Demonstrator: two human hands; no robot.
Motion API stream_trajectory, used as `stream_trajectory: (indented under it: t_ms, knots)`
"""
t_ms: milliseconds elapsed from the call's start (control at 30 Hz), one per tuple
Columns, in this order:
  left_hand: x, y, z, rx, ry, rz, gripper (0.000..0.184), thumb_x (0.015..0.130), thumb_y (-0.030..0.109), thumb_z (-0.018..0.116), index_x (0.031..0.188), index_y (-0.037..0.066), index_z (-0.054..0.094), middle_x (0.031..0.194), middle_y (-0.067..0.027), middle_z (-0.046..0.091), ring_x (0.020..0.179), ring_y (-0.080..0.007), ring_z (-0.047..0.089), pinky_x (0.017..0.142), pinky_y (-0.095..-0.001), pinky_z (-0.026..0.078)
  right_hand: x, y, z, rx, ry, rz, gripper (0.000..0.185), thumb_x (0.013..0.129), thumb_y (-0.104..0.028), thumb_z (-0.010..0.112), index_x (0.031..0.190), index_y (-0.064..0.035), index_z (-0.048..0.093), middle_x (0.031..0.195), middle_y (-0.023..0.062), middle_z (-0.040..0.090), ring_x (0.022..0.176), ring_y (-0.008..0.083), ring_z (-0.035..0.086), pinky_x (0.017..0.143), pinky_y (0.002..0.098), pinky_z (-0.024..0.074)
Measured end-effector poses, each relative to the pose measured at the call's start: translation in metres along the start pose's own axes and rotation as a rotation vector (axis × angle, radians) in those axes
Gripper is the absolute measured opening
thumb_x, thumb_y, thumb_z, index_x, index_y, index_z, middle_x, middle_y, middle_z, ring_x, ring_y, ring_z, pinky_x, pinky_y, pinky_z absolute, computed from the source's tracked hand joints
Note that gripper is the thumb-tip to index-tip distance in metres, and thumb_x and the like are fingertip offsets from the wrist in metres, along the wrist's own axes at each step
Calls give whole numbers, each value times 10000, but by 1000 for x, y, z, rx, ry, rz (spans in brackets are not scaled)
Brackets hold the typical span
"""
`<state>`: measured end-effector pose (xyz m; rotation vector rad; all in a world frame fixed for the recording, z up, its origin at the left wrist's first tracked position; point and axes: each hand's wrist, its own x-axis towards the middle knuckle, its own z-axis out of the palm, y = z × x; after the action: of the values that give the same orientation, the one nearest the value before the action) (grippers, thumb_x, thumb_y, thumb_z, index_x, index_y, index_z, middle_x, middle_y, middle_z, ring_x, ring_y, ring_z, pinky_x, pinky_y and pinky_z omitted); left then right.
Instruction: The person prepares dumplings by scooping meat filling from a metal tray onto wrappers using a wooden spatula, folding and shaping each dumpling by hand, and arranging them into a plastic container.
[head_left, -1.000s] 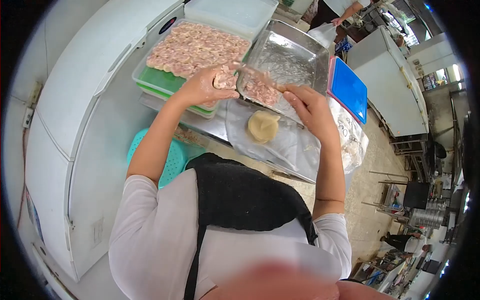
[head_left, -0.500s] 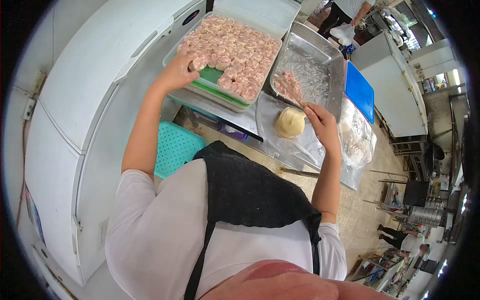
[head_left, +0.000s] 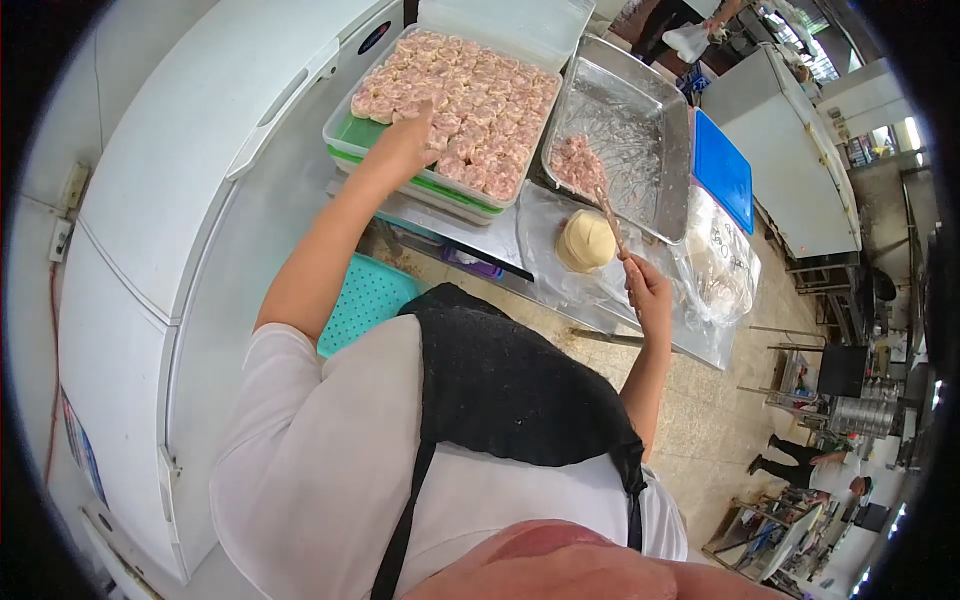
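1. Okay, head view, the only feed I have: left hand (head_left: 402, 150) is at the near edge of the dumplings (head_left: 460, 95), fingers reaching over them. I can't tell whether this grip holds one or just touches; the back of the hand blocks it.
2. Dumplings sit in close rows in a clear container (head_left: 357, 132), whose green bottom shows at the near left corner. It's stacked on another green-rimmed one; a translucent lid (head_left: 505, 25) is behind.
3. Right hand (head_left: 648, 292): grip narrow, fingers closed round a thin stick (head_left: 614, 226). I see its far end at the edge of the meat filling (head_left: 578, 165).
4. That filling is heaped in the near left corner of a metal tray (head_left: 640, 130); the rest of the tray floor is smeared.
5. Round wrappers (head_left: 585, 242) are stacked on plastic sheeting on the metal desk (head_left: 480, 236), just left of the stick.
6. Right of the tray I get a blue lid (head_left: 723, 170) and a clear plastic bag (head_left: 722, 270), contents unclear.
7. Surroundings: teal basket (head_left: 368, 303) below the desk, white freezer (head_left: 215, 120) on my left, another person's hand (head_left: 718, 18) with a white bag (head_left: 688, 42) top right.
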<state>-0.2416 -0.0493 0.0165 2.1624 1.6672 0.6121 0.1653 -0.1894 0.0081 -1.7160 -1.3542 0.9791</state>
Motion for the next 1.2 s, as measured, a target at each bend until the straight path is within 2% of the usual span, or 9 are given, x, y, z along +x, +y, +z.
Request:
stream_trajectory:
  t_ms: [400, 533, 600, 633, 767, 833, 933, 1033, 1200]
  knots:
    - [7, -3, 10, 33, 82, -76, 739, 755, 144, 723, 1375, -31, 361, 989, -279, 633, 949, -423, 606, 819, -462, 486, 36, 14, -32, -70, -99, -31, 297, 937, -257, 601, 1077, -5, 671, 711, -32, 542, 652, 70, 478, 595, 247, 409]
    - [17, 12, 21, 86, 93, -204, 662, 781, 120, 680, 1362, -10, 391, 999, -277, 634, 953, -412, 611, 811, -466, 486, 69, 13, -56, -184, -99, -166, 350, 969, -321, 529, 1054, -11, 670, 722, 45, 567, 697, 133, 511, 657, 288, 434]
    - [14, 8, 22, 2, 150, -56, 601, 791, 98, 642, 1345, 7, 424, 1011, -272, 634, 944, -415, 614, 808, -471, 486, 90, 2, -69, -367, -191, -136, 362, 969, -342, 512, 1042, -27, 674, 735, 129, 605, 715, 209, 589, 678, 327, 457]
    - [13, 17, 18, 128, 120, -144, 509, 826, 133, 601, 1309, 40, 473, 991, -259, 640, 911, -419, 617, 798, -472, 489, 110, 13, -70, -483, -133, -431, 382, 959, -368, 500, 974, -27, 674, 772, 197, 633, 760, 341, 633, 698, 414, 475]
    - [2, 90, 16, 394, 132, -301, 358, 872, 198, 553, 1198, 52, 572, 988, -216, 653, 926, -391, 616, 820, -460, 484, 169, 13, -80, -687, -237, -480, 404, 949, -380, 493, 879, -24, 672, 813, 207, 648, 807, 407, 618, 715, 479, 475]
    - [1, 133, 40, 165, 279, 2, 280, 892, 244, 528, 1052, 45, 644, 1022, -166, 655, 976, -337, 607, 847, -432, 475, 194, 6, -74, -840, -302, -588, 432, 946, -399, 485, 811, -33, 672, 793, 190, 655, 783, 395, 631, 700, 489, 489]
    - [8, 187, 110, -135, 22, 202, 266, 858, 257, 587, 988, 38, 666, 1035, -136, 641, 985, -310, 592, 853, -401, 469, 229, 10, -53, -868, -331, -655, 404, 939, -358, 488, 796, -36, 683, 791, 189, 660, 783, 385, 641, 694, 492, 502]
    - [13, 210, 185, -119, 20, 235, 304, 837, 303, 643, 958, 26, 663, 985, -163, 617, 943, -339, 588, 845, -420, 461, 240, 31, -24, -921, -381, -719, 334, 907, -284, 502, 796, -27, 684, 792, 203, 663, 776, 383, 651, 681, 487, 515]
    - [22, 214, 208, 43, 98, 151, 289, 855, 278, 623, 961, 11, 659, 994, -171, 613, 958, -358, 576, 864, -431, 447, 202, 37, -15, -785, -415, -821, 271, 856, -218, 512, 783, -24, 688, 796, 230, 661, 768, 396, 653, 679, 471, 524]
